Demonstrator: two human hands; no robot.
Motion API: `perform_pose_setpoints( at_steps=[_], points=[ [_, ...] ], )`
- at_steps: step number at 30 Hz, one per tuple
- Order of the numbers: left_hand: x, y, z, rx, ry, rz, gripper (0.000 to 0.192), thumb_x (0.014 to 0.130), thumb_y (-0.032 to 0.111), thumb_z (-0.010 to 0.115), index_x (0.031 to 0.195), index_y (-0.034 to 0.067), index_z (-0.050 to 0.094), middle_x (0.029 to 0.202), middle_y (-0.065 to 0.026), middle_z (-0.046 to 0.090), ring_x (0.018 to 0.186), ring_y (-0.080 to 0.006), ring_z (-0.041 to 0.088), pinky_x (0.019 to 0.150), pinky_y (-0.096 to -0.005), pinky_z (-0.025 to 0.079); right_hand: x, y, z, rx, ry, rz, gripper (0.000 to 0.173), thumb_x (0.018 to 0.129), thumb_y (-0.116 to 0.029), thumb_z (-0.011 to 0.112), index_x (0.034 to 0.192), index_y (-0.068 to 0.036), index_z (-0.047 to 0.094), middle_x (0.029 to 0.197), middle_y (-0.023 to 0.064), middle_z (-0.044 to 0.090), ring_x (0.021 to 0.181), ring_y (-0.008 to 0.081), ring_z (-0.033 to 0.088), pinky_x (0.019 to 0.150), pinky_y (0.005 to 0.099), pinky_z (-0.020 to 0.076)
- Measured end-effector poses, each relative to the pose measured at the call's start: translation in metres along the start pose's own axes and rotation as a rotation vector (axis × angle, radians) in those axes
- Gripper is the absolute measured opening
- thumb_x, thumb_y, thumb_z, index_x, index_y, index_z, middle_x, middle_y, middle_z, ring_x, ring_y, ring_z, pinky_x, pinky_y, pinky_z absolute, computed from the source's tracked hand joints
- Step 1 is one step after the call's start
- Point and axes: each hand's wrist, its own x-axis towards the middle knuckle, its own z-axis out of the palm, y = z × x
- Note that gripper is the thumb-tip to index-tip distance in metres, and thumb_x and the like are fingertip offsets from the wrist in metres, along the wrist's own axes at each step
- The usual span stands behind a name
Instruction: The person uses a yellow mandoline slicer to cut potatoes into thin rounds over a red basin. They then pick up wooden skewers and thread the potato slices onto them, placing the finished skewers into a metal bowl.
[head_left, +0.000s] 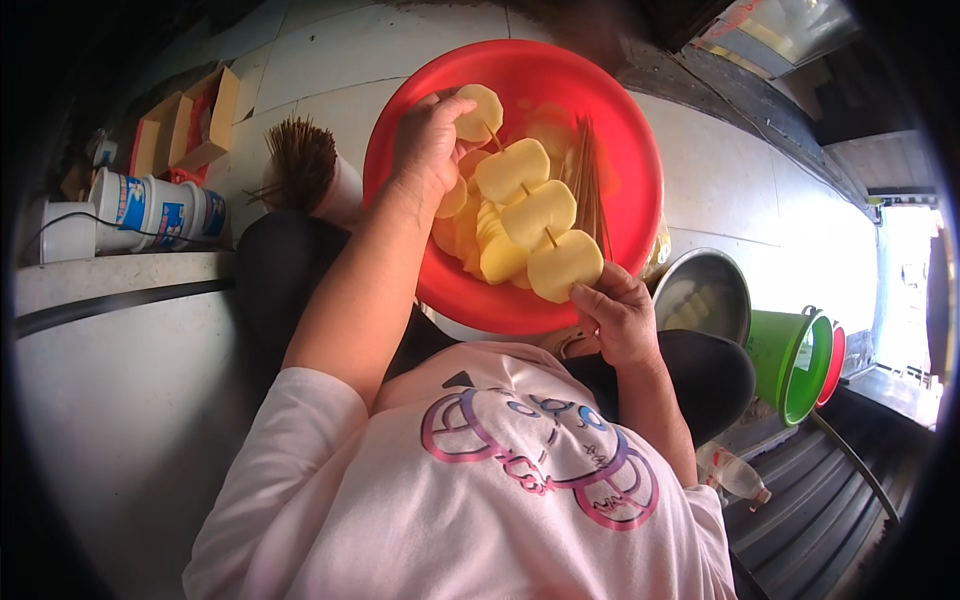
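Several pale yellow slices, apparently potato, are threaded apart on a thin wooden skewer (524, 189). My left hand (429, 142) grips the slice (480, 112) at the upper end, thumb on its face. At the lower end, my right hand (619, 315) pinches the edge of another slice (565, 266). The skewer slants over a large red plastic basin (634, 150). Inside the basin, a heap of sliced potato (499, 247) lies under the skewer, partly hidden by it. A bundle of bare wooden skewers (590, 180) leans on the basin's right side.
Left of the basin, a white bucket (341, 191) holds many upright skewers (300, 157). Cardboard boxes (184, 124) and white labelled tubs (161, 210) lie farther left. At right are a metal basin (739, 292) with pale pieces, a green bucket (776, 352) and a plastic bottle (731, 472).
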Motion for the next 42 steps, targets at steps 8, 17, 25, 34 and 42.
perform_pose_setpoints(
  at_steps=[8, 17, 25, 34, 42],
  points=[
    [-0.003, 0.002, 0.006, 0.026, -0.013, 0.089, 0.019, 0.083, 0.014, 0.066, 0.098, 0.003, 0.064, 0.096, -0.0087, 0.066, 0.084, -0.0196, 0.065, 0.069, -0.0348, 0.057, 0.001, 0.002, 0.001, -0.003, 0.023, 0.034, 0.02, 0.086, -0.007, 0.066, 0.104, 0.0, 0.065, 0.069, -0.0018, 0.056, 0.05, 0.004, 0.044, 0.044, 0.0195, 0.0354],
    [-0.025, 0.004, 0.016, 0.176, -0.084, -0.029, 0.021, 0.086, 0.014, 0.066, 0.103, 0.003, 0.065, 0.101, -0.0078, 0.066, 0.093, -0.0187, 0.064, 0.08, -0.0331, 0.055, 0.002, 0.005, 0.0, -0.074, 0.076, 0.045, 0.021, 0.085, -0.007, 0.067, 0.106, -0.001, 0.066, 0.073, -0.0032, 0.057, 0.056, 0.0033, 0.046, 0.049, 0.0195, 0.0393],
    [-0.019, -0.006, 0.012, 0.013, 0.044, -0.115, 0.019, 0.082, 0.015, 0.065, 0.1, 0.009, 0.066, 0.102, -0.0043, 0.063, 0.099, -0.0182, 0.057, 0.08, -0.0349, 0.048, 0.002, 0.008, 0.003, -0.139, 0.043, 0.016, 0.022, 0.086, -0.005, 0.068, 0.108, -0.001, 0.066, 0.082, -0.0043, 0.061, 0.071, 0.0036, 0.052, 0.065, 0.0198, 0.0437],
    [-0.02, -0.003, 0.012, 0.108, -0.024, -0.168, 0.018, 0.085, 0.016, 0.068, 0.101, 0.009, 0.066, 0.099, -0.0018, 0.065, 0.094, -0.0146, 0.058, 0.079, -0.0293, 0.046, 0.0, 0.009, 0.008, -0.14, 0.032, 0.046, 0.022, 0.087, -0.002, 0.066, 0.109, 0.0, 0.065, 0.087, -0.0027, 0.062, 0.076, 0.0039, 0.054, 0.069, 0.0195, 0.0453],
    [-0.03, -0.007, 0.017, 0.308, -0.099, -0.145, 0.023, 0.085, 0.024, 0.071, 0.099, 0.006, 0.065, 0.099, -0.004, 0.066, 0.095, -0.0155, 0.059, 0.082, -0.0335, 0.047, 0.002, 0.016, 0.008, -0.1, 0.067, 0.027, 0.019, 0.089, -0.007, 0.066, 0.106, -0.001, 0.065, 0.075, -0.0037, 0.058, 0.054, 0.002, 0.046, 0.048, 0.0187, 0.0381]
  ],
)
